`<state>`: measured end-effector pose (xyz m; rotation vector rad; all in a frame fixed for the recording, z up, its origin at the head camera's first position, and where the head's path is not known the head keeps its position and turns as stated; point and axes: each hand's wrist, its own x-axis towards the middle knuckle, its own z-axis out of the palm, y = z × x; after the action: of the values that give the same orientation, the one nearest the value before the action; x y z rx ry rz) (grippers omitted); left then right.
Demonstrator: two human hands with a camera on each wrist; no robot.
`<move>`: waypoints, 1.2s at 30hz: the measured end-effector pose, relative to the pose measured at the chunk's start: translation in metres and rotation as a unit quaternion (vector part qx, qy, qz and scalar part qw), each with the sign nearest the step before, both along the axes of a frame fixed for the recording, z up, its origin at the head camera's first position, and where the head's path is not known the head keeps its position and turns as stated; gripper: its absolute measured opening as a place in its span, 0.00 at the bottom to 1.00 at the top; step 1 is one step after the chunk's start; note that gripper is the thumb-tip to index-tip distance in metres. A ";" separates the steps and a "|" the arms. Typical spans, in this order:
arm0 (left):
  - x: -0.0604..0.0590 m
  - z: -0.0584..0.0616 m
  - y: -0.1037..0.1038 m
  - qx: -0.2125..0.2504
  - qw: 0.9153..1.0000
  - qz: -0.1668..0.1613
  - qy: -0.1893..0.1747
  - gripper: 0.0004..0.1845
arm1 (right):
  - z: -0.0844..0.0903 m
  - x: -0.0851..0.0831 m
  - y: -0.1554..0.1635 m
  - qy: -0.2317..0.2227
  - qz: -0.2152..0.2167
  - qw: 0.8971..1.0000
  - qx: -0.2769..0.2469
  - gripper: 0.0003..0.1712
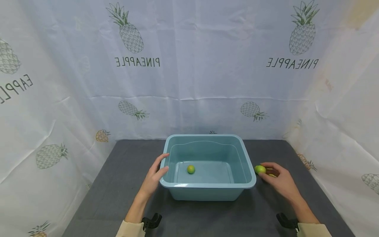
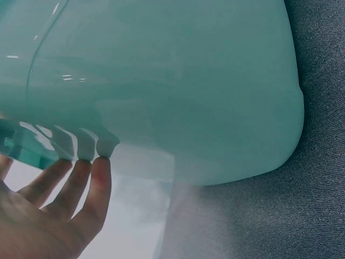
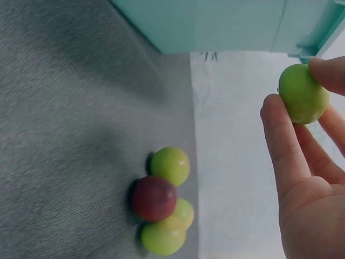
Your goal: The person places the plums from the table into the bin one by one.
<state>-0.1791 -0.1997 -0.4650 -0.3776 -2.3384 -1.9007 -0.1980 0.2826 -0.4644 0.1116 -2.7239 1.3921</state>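
A light blue plastic basin (image 1: 207, 194) stands at the middle of the dark table, one small round green fruit (image 1: 190, 169) lying on its floor. My left hand (image 1: 155, 172) holds the basin's left rim, thumb and index finger over the edge. In the left wrist view, the other fingertips (image 2: 101, 167) touch the outer wall. Just outside the basin's right side, my right hand (image 1: 279, 181) pinches another round green fruit (image 3: 303, 94) between thumb and fingers, above the table.
In the right wrist view, a dark red round fruit (image 3: 154, 198) lies among several green ones (image 3: 170, 166) on the dark tabletop (image 3: 64, 135). The head view shows them mostly hidden by the right hand. A white pineapple-print sheet (image 1: 204, 79) hangs behind and at both sides.
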 end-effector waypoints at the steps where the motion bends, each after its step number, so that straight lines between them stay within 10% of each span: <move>1: 0.000 0.000 0.000 0.000 1.000 0.001 -0.001 0.27 | 0.002 0.000 -0.001 0.003 0.003 1.000 -0.002 0.31; 36: -0.001 -0.001 0.000 -0.001 1.000 0.003 -0.010 0.27 | 0.076 -0.005 -0.032 0.069 0.054 0.996 0.015 0.26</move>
<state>-0.1805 -0.2000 -0.4657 -0.3538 -2.3520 -1.9075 -0.2031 0.2511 -0.3885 0.3477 -2.6597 1.3167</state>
